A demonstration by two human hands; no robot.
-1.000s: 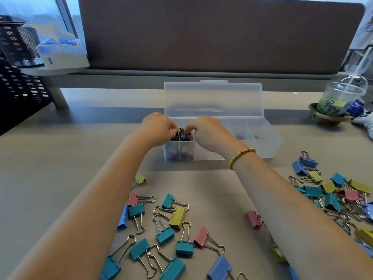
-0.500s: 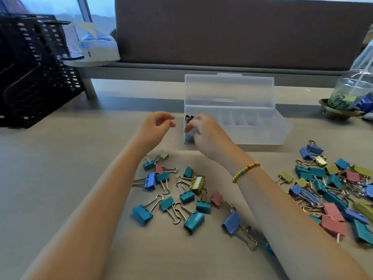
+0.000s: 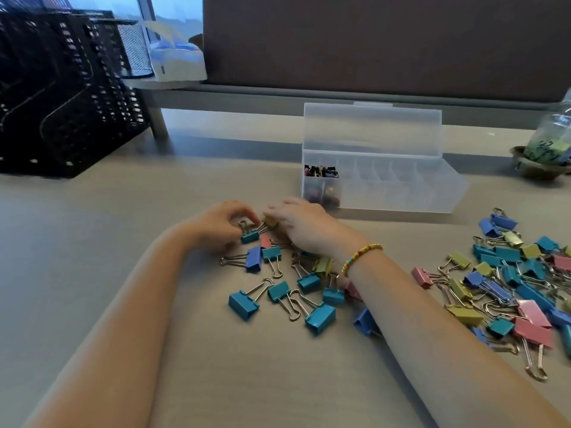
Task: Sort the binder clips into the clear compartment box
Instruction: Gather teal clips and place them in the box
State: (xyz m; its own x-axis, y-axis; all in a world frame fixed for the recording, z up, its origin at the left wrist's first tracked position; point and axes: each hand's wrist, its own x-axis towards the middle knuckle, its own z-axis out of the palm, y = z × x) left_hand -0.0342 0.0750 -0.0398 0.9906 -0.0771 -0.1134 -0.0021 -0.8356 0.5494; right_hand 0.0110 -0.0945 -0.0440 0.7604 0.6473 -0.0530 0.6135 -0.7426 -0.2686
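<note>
The clear compartment box (image 3: pixel 401 193) stands open on the desk, lid (image 3: pixel 370 128) upright, with small dark clips (image 3: pixel 321 174) in its leftmost compartments. Coloured binder clips (image 3: pixel 278 291) lie scattered in front of it, and a bigger pile (image 3: pixel 509 282) lies to the right. My left hand (image 3: pixel 221 225) curls its thumb and fingers at the wire handle of a small teal clip (image 3: pixel 249 236). My right hand (image 3: pixel 306 227), slightly blurred, has its fingertips on a yellow-green clip (image 3: pixel 270 222) just beside it. Both hands are left of and in front of the box.
A black mesh organiser (image 3: pixel 61 94) and a mesh cup (image 3: pixel 134 50) stand at the back left, beside a white box (image 3: pixel 176 64). A brown partition (image 3: pixel 370 41) closes the back. A plastic drink cup (image 3: pixel 550 140) sits at the far right.
Both hands have left the box's left compartment and come down and towards me to the scattered clips. The view has shifted right and lower.
</note>
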